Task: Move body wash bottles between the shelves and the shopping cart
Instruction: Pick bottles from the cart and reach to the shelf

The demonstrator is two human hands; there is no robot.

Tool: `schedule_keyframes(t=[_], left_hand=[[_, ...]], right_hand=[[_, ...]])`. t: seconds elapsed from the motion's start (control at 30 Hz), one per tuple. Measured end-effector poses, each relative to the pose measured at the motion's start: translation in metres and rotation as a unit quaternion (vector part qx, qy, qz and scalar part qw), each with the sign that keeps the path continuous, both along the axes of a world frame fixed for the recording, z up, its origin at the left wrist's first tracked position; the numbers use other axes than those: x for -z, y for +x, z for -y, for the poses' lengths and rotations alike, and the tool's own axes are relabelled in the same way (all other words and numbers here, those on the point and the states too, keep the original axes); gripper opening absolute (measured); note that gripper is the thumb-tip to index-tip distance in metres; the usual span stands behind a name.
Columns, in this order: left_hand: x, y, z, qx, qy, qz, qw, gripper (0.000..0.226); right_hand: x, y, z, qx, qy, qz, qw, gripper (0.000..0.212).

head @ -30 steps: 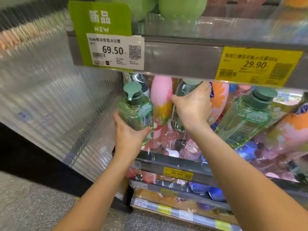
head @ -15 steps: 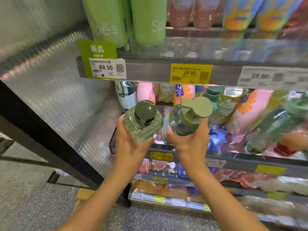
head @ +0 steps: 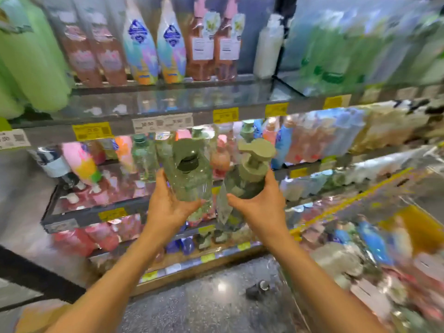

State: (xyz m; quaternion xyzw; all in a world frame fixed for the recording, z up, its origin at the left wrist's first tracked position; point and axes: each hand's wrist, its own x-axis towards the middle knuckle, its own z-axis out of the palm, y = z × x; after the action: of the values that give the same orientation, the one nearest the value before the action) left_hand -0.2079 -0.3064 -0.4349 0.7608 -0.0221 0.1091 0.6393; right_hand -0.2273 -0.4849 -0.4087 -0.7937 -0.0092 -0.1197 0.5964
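Both our forearms reach forward and up, bare, converging toward centre. Our left hand (head: 171, 207) is palm-up, fingers curled round a bottle (head: 186, 174). Our right hand (head: 260, 207) mirrors it, gripping a second bottle (head: 247, 179). Hands sit just beside each other, not touching.

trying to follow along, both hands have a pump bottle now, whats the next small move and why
Probably swing both right and lower them toward the cart. The left hand grips one green bottle, the right hand grips the other bottle, both off the shelf.
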Motion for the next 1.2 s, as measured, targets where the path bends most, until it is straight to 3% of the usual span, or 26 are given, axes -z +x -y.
schedule_keyframes(t=[0.17,0.33,0.6,0.77,0.9,1.03,1.2], left_hand=[[0.001,-0.023,0.131,0.113,0.035,-0.023,0.993,0.080],[0.009,-0.018,0.247,0.231,0.050,-0.044,0.971,0.073],[0.062,0.050,0.398,0.333,0.087,-0.090,0.934,0.099],[0.077,0.083,0.481,0.380,0.132,-0.112,0.909,0.076],[0.111,0.107,0.536,0.407,0.191,-0.159,0.879,0.101],[0.151,0.124,0.586,0.386,0.255,-0.212,0.861,0.093],[0.200,0.135,0.628,0.328,0.273,-0.290,0.857,0.090]], right_hand=[[-0.013,-0.063,0.117,0.120,-0.051,0.005,0.991,0.059],[-0.006,-0.091,0.219,0.233,-0.010,-0.046,0.971,0.058],[0.023,-0.062,0.349,0.380,-0.028,-0.103,0.919,0.057],[0.047,-0.041,0.420,0.431,-0.018,-0.144,0.891,0.058],[0.080,-0.016,0.480,0.463,-0.003,-0.188,0.866,0.067],[0.130,0.017,0.537,0.423,-0.020,-0.278,0.862,0.066],[0.196,0.056,0.582,0.329,-0.054,-0.395,0.856,0.075]])
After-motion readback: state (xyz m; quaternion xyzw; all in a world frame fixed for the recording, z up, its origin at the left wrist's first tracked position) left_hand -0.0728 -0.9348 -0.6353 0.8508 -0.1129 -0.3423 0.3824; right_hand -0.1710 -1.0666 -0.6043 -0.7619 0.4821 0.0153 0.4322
